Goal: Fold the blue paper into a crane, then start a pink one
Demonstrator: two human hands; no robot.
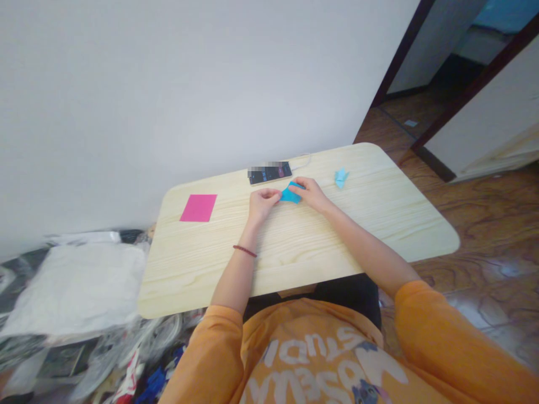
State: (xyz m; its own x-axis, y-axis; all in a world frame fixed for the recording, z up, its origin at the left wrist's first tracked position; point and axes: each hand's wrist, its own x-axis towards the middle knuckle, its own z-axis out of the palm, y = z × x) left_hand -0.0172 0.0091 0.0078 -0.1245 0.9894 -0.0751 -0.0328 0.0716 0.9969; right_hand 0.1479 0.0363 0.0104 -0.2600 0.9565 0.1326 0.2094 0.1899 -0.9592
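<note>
A folded piece of blue paper [290, 194] lies on the light wooden table [295, 247], held between both hands. My left hand [261, 203] pinches its left end with curled fingers. My right hand [309, 192] presses and grips its right end, fingers closed over it. A red bead bracelet is on my left wrist.
A pink paper square [198, 207] lies at the table's left. A phone [270, 172] with a cable sits at the far edge by the white wall. A small folded light-blue paper figure [341, 177] rests to the right. Bags and clutter [71, 292] lie on the floor at left.
</note>
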